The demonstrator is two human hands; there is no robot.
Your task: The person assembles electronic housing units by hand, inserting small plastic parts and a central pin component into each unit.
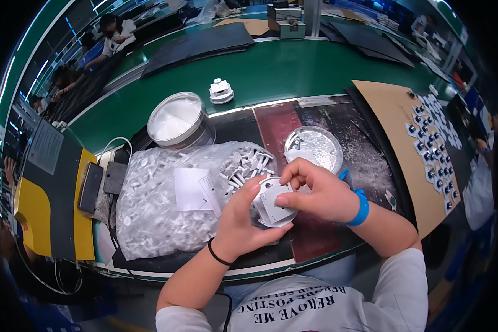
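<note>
Over the front of the workbench, my left hand point(239, 224) grips a round white plastic housing point(271, 203) by its edges, thumb on one side and fingers on the other. A flat white plate with small holes lies on the housing's upper face. My right hand point(323, 191) has its thumb pressed on that plate and its fingers curled at the rim. Whether a small part sits between those fingertips is hidden. A clear plastic bag point(155, 221) full of small white plastic parts lies left of my hands. Just beyond the right hand stands a round tray point(329, 145) of small shiny pieces.
A clear tub point(174, 119) of white material stands behind the bag. A stacked white assembly point(221, 91) rests on the green bench point(271, 66). Cardboard point(393, 133) bearing rows of white-and-black parts point(431, 149) lies right. A yellow-and-grey machine point(50, 193) stands left; people work beyond.
</note>
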